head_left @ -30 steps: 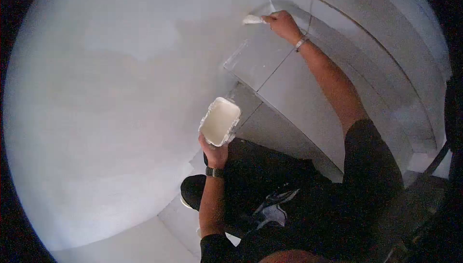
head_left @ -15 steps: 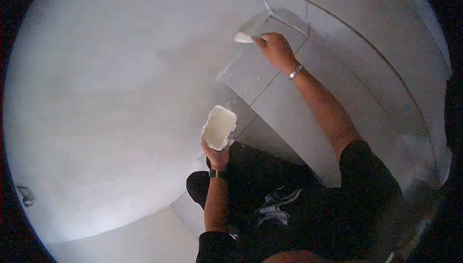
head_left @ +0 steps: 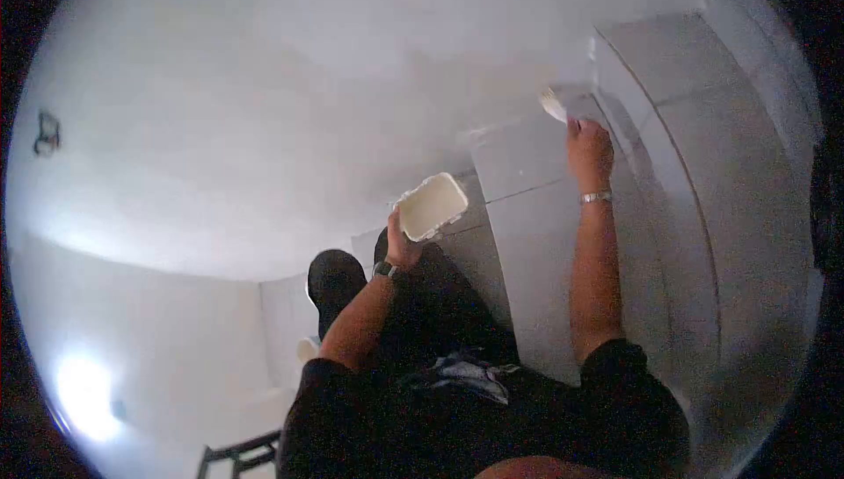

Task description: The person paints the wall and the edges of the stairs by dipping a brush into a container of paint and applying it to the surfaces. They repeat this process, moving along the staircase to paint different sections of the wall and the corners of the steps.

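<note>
A right hand (head_left: 590, 152) hid the handle of a brush (head_left: 553, 105), the bottom edge cropped a dark frame (head_left: 246, 443), and a dark object (head_left: 48, 140) at far left appeared too small to identify.

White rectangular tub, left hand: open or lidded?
Open: the white rectangular tub in the left hand shows no lid; its pale inside is exposed.

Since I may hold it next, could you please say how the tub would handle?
The tub is probably light, as the left hand alone supports it; likely stiff, as its sides look straight; perhaps slippery if its smeared rim is wet.
</note>
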The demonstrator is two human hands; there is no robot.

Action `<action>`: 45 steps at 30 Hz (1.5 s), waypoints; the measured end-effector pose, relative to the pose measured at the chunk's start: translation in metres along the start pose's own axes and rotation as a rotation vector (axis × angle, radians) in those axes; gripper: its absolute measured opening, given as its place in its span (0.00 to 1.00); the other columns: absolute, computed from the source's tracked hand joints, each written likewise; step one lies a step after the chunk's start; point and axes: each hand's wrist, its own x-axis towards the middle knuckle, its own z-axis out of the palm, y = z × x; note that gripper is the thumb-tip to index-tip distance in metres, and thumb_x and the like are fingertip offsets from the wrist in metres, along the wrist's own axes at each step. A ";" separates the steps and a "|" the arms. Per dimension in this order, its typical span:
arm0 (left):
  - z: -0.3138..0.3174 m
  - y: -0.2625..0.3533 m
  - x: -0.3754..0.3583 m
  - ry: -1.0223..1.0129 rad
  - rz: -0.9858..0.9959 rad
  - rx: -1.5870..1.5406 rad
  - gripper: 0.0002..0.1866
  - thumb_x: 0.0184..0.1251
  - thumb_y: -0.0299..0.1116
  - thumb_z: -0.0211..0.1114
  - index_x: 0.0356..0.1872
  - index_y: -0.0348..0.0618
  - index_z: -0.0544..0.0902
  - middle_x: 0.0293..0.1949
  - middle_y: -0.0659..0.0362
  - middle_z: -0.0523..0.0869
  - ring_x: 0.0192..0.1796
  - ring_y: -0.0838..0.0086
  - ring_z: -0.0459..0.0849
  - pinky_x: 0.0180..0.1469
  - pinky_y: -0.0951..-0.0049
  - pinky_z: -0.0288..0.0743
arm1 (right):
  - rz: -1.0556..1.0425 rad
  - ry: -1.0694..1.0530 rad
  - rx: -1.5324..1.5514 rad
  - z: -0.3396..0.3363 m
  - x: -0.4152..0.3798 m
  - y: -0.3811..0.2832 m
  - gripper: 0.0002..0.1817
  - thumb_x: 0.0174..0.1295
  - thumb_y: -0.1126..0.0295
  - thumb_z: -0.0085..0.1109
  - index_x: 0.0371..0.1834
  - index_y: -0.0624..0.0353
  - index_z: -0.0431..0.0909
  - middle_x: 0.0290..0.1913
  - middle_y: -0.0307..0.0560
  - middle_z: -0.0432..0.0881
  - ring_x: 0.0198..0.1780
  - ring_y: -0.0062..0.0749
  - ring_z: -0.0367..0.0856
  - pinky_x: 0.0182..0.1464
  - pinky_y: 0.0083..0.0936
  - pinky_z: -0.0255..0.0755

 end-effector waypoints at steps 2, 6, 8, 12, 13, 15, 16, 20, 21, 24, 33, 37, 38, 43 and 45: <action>0.008 0.012 -0.002 0.204 -0.343 -0.440 0.28 0.69 0.54 0.44 0.57 0.41 0.72 0.54 0.53 0.78 0.53 0.65 0.80 0.45 0.59 0.80 | -0.026 -0.028 -0.003 0.001 -0.004 -0.007 0.22 0.66 0.54 0.48 0.30 0.65 0.79 0.30 0.61 0.81 0.35 0.56 0.80 0.39 0.43 0.74; 0.000 0.029 0.003 0.011 -0.239 -0.220 0.30 0.70 0.55 0.43 0.60 0.40 0.69 0.55 0.52 0.77 0.52 0.64 0.81 0.45 0.58 0.80 | -0.159 0.218 0.468 0.019 -0.001 -0.030 0.21 0.66 0.55 0.51 0.36 0.65 0.80 0.28 0.54 0.81 0.31 0.45 0.81 0.37 0.33 0.75; -0.004 0.047 -0.003 -0.066 -0.371 -0.456 0.31 0.71 0.55 0.39 0.65 0.42 0.63 0.58 0.52 0.74 0.54 0.61 0.79 0.44 0.58 0.81 | -0.011 0.245 0.982 0.029 0.005 -0.049 0.19 0.66 0.56 0.52 0.37 0.64 0.81 0.27 0.48 0.80 0.29 0.37 0.79 0.36 0.28 0.73; -0.012 0.060 -0.006 -0.086 -0.404 -0.492 0.32 0.71 0.55 0.37 0.66 0.42 0.59 0.60 0.50 0.72 0.54 0.59 0.79 0.43 0.56 0.81 | 0.124 0.205 1.378 0.048 0.000 -0.032 0.16 0.67 0.60 0.53 0.38 0.65 0.80 0.30 0.37 0.75 0.31 0.19 0.71 0.32 0.21 0.69; -0.010 0.062 -0.012 -0.082 -0.354 -0.405 0.32 0.71 0.56 0.37 0.66 0.42 0.60 0.60 0.50 0.72 0.54 0.59 0.79 0.43 0.57 0.81 | 0.081 0.152 1.236 0.065 -0.008 -0.010 0.17 0.67 0.60 0.52 0.37 0.66 0.79 0.29 0.39 0.76 0.31 0.19 0.71 0.32 0.22 0.69; 0.009 0.081 -0.013 -0.058 -0.279 -0.319 0.32 0.71 0.56 0.37 0.66 0.42 0.60 0.60 0.49 0.72 0.53 0.59 0.80 0.43 0.57 0.81 | -0.032 0.180 0.911 0.088 -0.011 0.030 0.19 0.67 0.58 0.53 0.34 0.68 0.77 0.29 0.45 0.77 0.30 0.26 0.72 0.32 0.27 0.69; 0.007 0.073 -0.013 -0.081 -0.170 -0.191 0.31 0.71 0.54 0.38 0.65 0.39 0.61 0.56 0.47 0.75 0.49 0.57 0.82 0.40 0.58 0.83 | -0.165 0.312 0.709 0.123 -0.025 0.052 0.21 0.66 0.57 0.53 0.32 0.68 0.76 0.27 0.48 0.77 0.28 0.32 0.72 0.33 0.31 0.68; -0.006 0.042 0.001 -0.056 -0.229 -0.445 0.33 0.70 0.57 0.38 0.61 0.36 0.66 0.52 0.46 0.78 0.46 0.56 0.83 0.34 0.60 0.83 | -0.276 0.043 0.481 0.134 -0.041 0.087 0.19 0.63 0.58 0.58 0.23 0.64 0.73 0.19 0.47 0.75 0.22 0.35 0.73 0.30 0.34 0.67; -0.014 0.030 0.004 -0.072 -0.241 -0.439 0.34 0.70 0.57 0.37 0.59 0.36 0.68 0.52 0.47 0.78 0.48 0.57 0.82 0.37 0.58 0.81 | -0.331 0.044 0.442 0.133 -0.037 0.090 0.18 0.62 0.59 0.59 0.24 0.64 0.74 0.21 0.50 0.77 0.22 0.38 0.74 0.30 0.34 0.68; -0.016 0.005 0.024 -0.066 -0.210 -0.406 0.34 0.69 0.58 0.35 0.62 0.38 0.66 0.55 0.49 0.77 0.51 0.60 0.81 0.43 0.59 0.81 | -0.433 0.062 0.256 0.141 -0.032 0.112 0.14 0.59 0.60 0.62 0.27 0.62 0.78 0.23 0.54 0.79 0.24 0.46 0.78 0.29 0.36 0.70; -0.008 -0.093 0.064 -0.303 -0.340 -0.612 0.32 0.67 0.53 0.38 0.60 0.38 0.68 0.53 0.50 0.78 0.50 0.58 0.81 0.43 0.60 0.81 | -0.486 -0.030 0.069 0.141 -0.029 0.112 0.18 0.60 0.55 0.59 0.29 0.61 0.77 0.24 0.53 0.80 0.27 0.49 0.80 0.32 0.39 0.73; -0.001 -0.081 0.051 -0.296 -0.369 -0.593 0.32 0.66 0.54 0.40 0.60 0.40 0.68 0.53 0.51 0.79 0.50 0.59 0.82 0.41 0.59 0.82 | -0.450 0.077 0.043 0.139 -0.022 0.122 0.18 0.61 0.55 0.58 0.31 0.61 0.77 0.23 0.53 0.80 0.26 0.49 0.80 0.32 0.38 0.73; -0.006 -0.078 0.046 -0.258 -0.376 -0.588 0.32 0.66 0.54 0.40 0.60 0.40 0.68 0.53 0.51 0.79 0.50 0.59 0.82 0.40 0.59 0.82 | -0.420 0.085 0.032 0.135 -0.023 0.115 0.17 0.61 0.55 0.58 0.33 0.61 0.77 0.23 0.53 0.80 0.26 0.49 0.80 0.32 0.38 0.73; -0.016 -0.054 0.032 -0.188 -0.336 -0.618 0.31 0.66 0.53 0.40 0.60 0.40 0.69 0.54 0.51 0.78 0.51 0.59 0.81 0.41 0.60 0.82 | -0.402 0.103 0.046 0.123 -0.026 0.099 0.16 0.62 0.57 0.57 0.34 0.61 0.76 0.24 0.53 0.80 0.27 0.49 0.80 0.32 0.38 0.73; -0.020 -0.067 0.040 -0.186 -0.297 -0.754 0.30 0.67 0.53 0.39 0.60 0.40 0.69 0.55 0.51 0.78 0.52 0.60 0.81 0.44 0.60 0.81 | -0.391 0.126 0.023 0.118 -0.028 0.093 0.16 0.62 0.57 0.56 0.34 0.61 0.76 0.24 0.54 0.80 0.27 0.50 0.80 0.32 0.38 0.73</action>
